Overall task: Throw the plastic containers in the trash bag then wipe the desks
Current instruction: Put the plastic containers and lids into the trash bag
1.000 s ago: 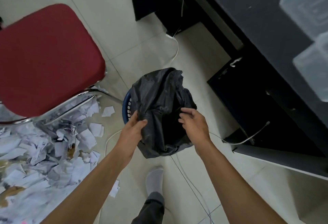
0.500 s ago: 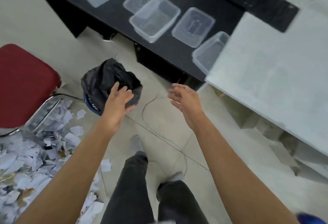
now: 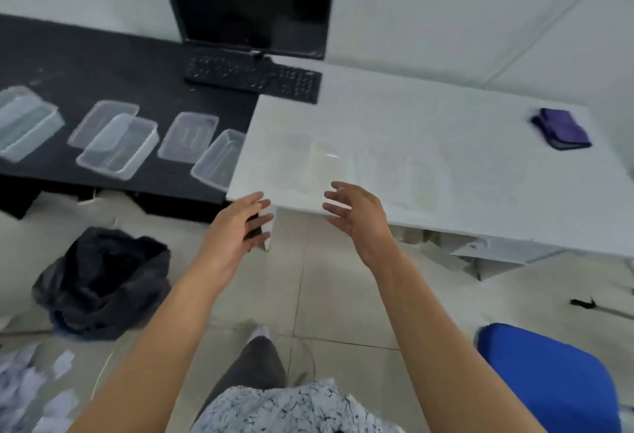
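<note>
Several clear plastic containers (image 3: 118, 146) and lids lie on the black desk (image 3: 103, 68) at the left. One container (image 3: 219, 158) rests against the edge of the white desk (image 3: 429, 130). Faint clear containers (image 3: 322, 154) also sit on the white top. The black trash bag (image 3: 103, 281) stands on the floor at the lower left. My left hand (image 3: 236, 226) and my right hand (image 3: 356, 216) hover empty with spread fingers at the white desk's front edge. A purple cloth (image 3: 562, 129) lies at the white desk's far right.
A dark monitor (image 3: 250, 3) and black keyboard (image 3: 254, 77) stand at the back. A blue chair seat (image 3: 549, 374) is at the lower right. Torn paper (image 3: 31, 388) covers the floor at the lower left. My leg (image 3: 254, 367) stands on the tiles.
Both hands have let go of the trash bag and risen toward the white desk. My view has swung up and right, so the bag now lies at the lower left.
</note>
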